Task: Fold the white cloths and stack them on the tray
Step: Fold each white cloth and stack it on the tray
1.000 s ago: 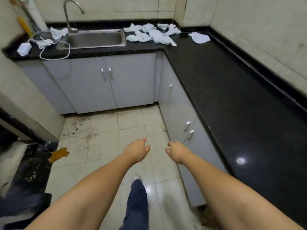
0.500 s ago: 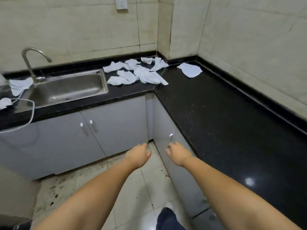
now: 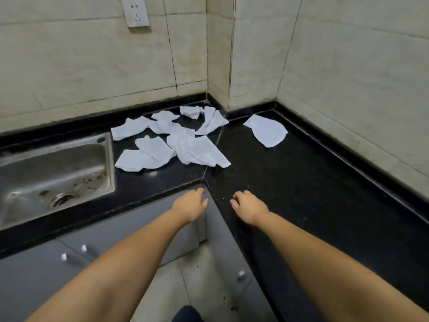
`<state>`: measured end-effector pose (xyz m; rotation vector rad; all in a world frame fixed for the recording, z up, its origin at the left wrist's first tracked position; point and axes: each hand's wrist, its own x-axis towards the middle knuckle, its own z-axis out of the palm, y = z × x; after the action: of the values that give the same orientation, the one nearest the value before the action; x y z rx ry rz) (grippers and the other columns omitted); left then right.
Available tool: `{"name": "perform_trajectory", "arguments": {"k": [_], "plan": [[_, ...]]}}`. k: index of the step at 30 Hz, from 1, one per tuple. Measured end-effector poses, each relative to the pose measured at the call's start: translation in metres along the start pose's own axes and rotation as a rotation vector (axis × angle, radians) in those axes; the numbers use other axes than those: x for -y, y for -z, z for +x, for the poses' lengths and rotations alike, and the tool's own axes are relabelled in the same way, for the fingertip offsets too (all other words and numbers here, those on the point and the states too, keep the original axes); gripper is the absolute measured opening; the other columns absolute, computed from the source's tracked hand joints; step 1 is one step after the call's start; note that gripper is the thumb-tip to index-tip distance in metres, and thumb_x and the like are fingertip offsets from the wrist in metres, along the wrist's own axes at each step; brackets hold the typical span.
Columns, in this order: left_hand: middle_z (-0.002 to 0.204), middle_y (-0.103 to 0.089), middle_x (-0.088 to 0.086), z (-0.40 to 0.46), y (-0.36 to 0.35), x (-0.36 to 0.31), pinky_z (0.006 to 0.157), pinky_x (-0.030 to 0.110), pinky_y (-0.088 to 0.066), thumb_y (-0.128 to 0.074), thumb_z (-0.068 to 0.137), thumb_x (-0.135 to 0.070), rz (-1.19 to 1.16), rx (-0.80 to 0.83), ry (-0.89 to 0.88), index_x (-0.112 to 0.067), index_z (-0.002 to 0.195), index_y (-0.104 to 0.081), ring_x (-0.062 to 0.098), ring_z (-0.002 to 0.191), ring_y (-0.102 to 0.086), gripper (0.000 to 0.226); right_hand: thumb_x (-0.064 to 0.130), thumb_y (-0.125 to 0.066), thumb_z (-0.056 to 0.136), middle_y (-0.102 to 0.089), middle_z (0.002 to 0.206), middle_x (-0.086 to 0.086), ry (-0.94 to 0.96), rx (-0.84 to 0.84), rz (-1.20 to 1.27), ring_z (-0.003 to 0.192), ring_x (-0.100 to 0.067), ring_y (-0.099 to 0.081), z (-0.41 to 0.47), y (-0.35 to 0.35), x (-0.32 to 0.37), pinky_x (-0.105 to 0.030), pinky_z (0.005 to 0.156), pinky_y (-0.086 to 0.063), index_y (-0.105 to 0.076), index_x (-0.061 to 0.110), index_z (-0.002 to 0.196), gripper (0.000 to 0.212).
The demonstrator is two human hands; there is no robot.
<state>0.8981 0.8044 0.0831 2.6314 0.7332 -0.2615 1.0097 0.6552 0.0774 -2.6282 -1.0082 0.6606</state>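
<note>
Fingers (image 3: 201, 192) loosely curled, white cloths (image 3: 185, 145) well beyond them.

Black L-shaped countertop (image 3: 290, 182), crumpled white cloths (image 3: 185, 145), inset steel sink (image 3: 53, 168)

No legible txt, labels or nos. anywhere on counter, wall or cloths.

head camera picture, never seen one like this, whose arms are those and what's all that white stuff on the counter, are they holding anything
The camera sits on a person's head, looking forward and down, so the two bare arms are their own. The left hand and right hand reach out over the black stone L-shaped countertop, fingers relaxed, holding nothing. In the corner lies a heap of crumpled white cloths, with one separate white cloth to its right. A steel sink sits at the left. No tray is in view.
</note>
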Motion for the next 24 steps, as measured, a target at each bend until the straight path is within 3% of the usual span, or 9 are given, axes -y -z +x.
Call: {"name": "perform_trajectory", "arguments": {"k": [5,9,11,15,21,24], "plan": [[0.117,-0.058,0.013,0.108,0.025,0.016,0.084,0.039,-0.045,-0.040,0.095,-0.025,0.016,-0.012,-0.109,-0.011,0.117,-0.049,0.030,0.106,-0.055,0.028,0.036,-0.035,0.100,-0.048,0.125,-0.012,-0.060,-0.018,0.044,0.113,-0.030,-0.053,0.090,0.013,0.002,-0.040,0.094,-0.045,-0.051,0.012,0.124,0.038],[0.133,-0.052,0.009,0.194,0.038,0.028,0.099,0.039,-0.042,-0.038,0.096,-0.021,0.000,0.037,-0.186,-0.016,0.135,-0.043,0.027,0.118,-0.052,0.040,0.031,-0.039,0.098,-0.050,0.118,-0.012,-0.147,-0.113,0.095,0.106,-0.031,-0.055,0.162,0.020,0.007,-0.042,0.088,-0.047,-0.053,0.010,0.113,0.029],[0.136,-0.049,0.008,0.233,0.042,0.034,0.102,0.040,-0.040,-0.038,0.096,-0.018,0.039,0.081,-0.245,-0.018,0.138,-0.040,0.026,0.122,-0.049,0.042,0.029,-0.041,0.098,-0.049,0.122,-0.011,-0.202,-0.143,0.117,0.111,-0.030,-0.052,0.190,0.025,0.012,-0.039,0.088,-0.046,-0.051,0.010,0.118,0.029],[0.138,-0.043,0.010,0.299,0.051,0.035,0.103,0.039,-0.039,-0.039,0.095,-0.011,0.216,0.083,-0.402,-0.016,0.140,-0.039,0.026,0.126,-0.043,0.045,0.030,-0.046,0.096,-0.044,0.129,-0.009,-0.331,-0.111,0.133,0.120,-0.028,-0.045,0.227,0.022,0.017,-0.039,0.088,-0.044,-0.044,0.011,0.130,0.039],[0.139,-0.041,0.009,0.355,0.051,0.040,0.107,0.039,-0.035,-0.049,0.091,-0.010,0.535,0.075,-0.565,-0.017,0.139,-0.037,0.026,0.127,-0.041,0.050,0.025,-0.046,0.095,-0.049,0.121,-0.010,-0.391,-0.065,0.122,0.115,-0.026,-0.045,0.248,0.011,0.019,-0.035,0.086,-0.044,-0.056,0.010,0.113,0.026],[0.128,-0.052,0.006,0.367,0.054,0.040,0.105,0.040,-0.033,-0.043,0.093,-0.012,0.631,0.056,-0.635,-0.016,0.129,-0.045,0.025,0.119,-0.045,0.036,0.023,-0.047,0.093,-0.058,0.103,-0.009,-0.435,-0.087,0.261,0.096,-0.025,-0.054,0.250,0.021,0.015,-0.034,0.073,-0.043,-0.054,0.011,0.100,0.015]]}}
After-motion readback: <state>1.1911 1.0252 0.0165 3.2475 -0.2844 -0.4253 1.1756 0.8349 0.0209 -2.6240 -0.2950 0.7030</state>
